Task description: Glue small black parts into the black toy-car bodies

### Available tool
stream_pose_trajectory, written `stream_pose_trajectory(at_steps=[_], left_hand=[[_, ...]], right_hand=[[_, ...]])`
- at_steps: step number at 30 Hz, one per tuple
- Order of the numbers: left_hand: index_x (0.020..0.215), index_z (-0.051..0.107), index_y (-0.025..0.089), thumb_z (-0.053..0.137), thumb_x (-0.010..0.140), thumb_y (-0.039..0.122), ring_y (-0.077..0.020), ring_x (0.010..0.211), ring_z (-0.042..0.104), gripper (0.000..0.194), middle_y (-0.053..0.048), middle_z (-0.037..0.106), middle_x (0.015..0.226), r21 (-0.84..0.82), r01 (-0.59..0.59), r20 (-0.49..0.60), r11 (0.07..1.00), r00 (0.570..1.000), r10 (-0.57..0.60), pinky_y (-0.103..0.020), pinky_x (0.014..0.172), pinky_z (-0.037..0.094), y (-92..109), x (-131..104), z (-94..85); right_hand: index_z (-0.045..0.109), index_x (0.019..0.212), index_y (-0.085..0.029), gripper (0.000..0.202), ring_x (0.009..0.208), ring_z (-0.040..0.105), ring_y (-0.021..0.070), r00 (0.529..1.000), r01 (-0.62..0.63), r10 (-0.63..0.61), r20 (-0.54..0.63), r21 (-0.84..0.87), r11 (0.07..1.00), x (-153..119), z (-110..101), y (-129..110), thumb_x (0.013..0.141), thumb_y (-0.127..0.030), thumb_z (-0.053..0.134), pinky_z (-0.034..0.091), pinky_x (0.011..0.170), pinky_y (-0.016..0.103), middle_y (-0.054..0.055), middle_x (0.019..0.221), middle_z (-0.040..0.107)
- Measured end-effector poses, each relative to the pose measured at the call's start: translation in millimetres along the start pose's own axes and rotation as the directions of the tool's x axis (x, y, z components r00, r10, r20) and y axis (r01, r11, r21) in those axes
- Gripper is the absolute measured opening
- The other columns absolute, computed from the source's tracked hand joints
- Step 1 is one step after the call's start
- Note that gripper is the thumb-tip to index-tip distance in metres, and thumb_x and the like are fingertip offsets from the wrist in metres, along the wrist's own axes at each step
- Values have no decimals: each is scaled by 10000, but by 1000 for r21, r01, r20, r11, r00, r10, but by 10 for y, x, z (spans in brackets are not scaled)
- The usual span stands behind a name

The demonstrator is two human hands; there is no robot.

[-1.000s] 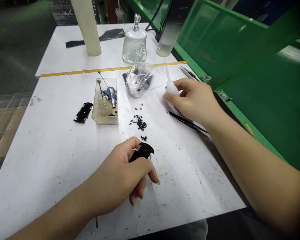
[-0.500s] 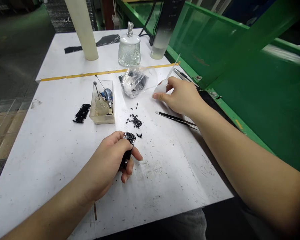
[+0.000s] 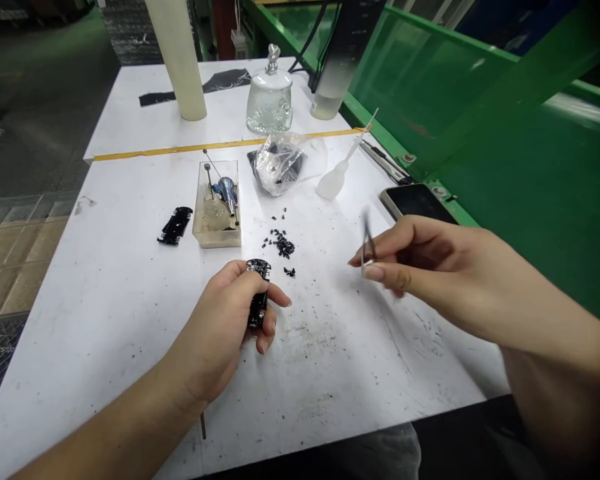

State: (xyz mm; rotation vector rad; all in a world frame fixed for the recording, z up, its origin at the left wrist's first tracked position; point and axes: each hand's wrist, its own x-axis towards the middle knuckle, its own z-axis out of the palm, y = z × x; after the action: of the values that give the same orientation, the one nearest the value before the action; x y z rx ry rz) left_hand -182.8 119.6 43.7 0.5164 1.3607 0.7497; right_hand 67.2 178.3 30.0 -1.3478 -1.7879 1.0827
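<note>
My left hand [image 3: 235, 300] is closed around a glossy black plastic part [image 3: 258, 293], thumb on top, over the white table [image 3: 145, 347]. Raised above the table's right side, my right hand [image 3: 415, 267] pinches tweezers [image 3: 367, 243], whose tips point up and away and are blurred. Between the hands and a little farther off lies a loose pile of tiny black pieces [image 3: 284, 245]. A second black plastic part [image 3: 175, 225] rests flat at the left. Beyond the pile, a translucent dropper bottle [image 3: 333, 181] stands on the table, touched by neither hand.
A clear box [image 3: 217, 237] holds small tools and a little bottle. Behind the pile sits a plastic bag [image 3: 279, 167] with dark contents. A glass jar [image 3: 269, 107] and two tall cylinders stand at the back. A phone [image 3: 415, 201] lies by the green barrier [image 3: 430, 120].
My right hand has let go of the dropper bottle, come nearer and picked up the tweezers from the table. My left hand keeps its hold on the black part.
</note>
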Motion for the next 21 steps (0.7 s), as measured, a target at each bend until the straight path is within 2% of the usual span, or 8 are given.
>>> stream_pose_trajectory(at_steps=[2,5,8,11,15,19,21], left_hand=[[794,603,175,584,844,292,-113,486,458,129,-3,568,560,0,-7,-6,1000,1000,7,-235,475,382,0,4,6],[790,614,174,587,842,294,-115,488,457,134,-5,563,554,-8,-11,-6,1000,1000,11,-234,478,383,-2,13,12],[788,617,174,594,837,286,-113,503,453,124,-3,558,560,-38,-27,-8,999,1000,27,-226,478,381,-11,15,17],[784,617,177,591,838,280,-116,513,454,119,-1,551,558,-58,-44,-17,997,999,43,-225,482,384,-23,-1,17],[783,620,179,589,841,279,-115,513,450,120,0,551,558,-62,-31,-20,998,999,30,-226,485,386,-27,-21,15],[780,631,179,591,837,274,-120,520,456,117,-2,546,554,-62,-33,-23,998,999,31,-229,488,391,-25,-6,20],[785,633,180,599,838,285,-121,524,461,122,-4,551,558,-60,-32,-27,998,999,31,-232,494,397,-32,3,19]], right_hand=[[647,801,-225,387,549,665,172,997,-41,53,-49,222,974,-9,206,-71,648,-386,963,556,501,283,7,692,708],[637,944,-246,407,659,740,207,980,-60,120,-160,341,938,-9,449,-93,703,-377,937,635,640,326,-6,737,731],[708,893,-247,268,730,750,220,963,-65,115,-245,203,977,-74,581,-55,773,-406,888,632,634,345,34,847,759],[723,844,-273,214,780,744,220,960,7,15,-279,78,997,-161,642,-2,774,-390,889,629,624,344,29,891,764],[714,871,-298,209,807,744,228,957,74,-55,-283,57,996,-186,679,50,787,-396,878,640,638,362,17,895,764],[707,837,-296,204,781,735,238,961,64,-55,-270,23,998,-153,686,27,794,-416,866,619,607,381,23,870,760],[701,823,-289,223,749,726,241,962,28,-18,-271,36,999,-142,672,6,791,-434,867,602,594,392,26,851,754]])
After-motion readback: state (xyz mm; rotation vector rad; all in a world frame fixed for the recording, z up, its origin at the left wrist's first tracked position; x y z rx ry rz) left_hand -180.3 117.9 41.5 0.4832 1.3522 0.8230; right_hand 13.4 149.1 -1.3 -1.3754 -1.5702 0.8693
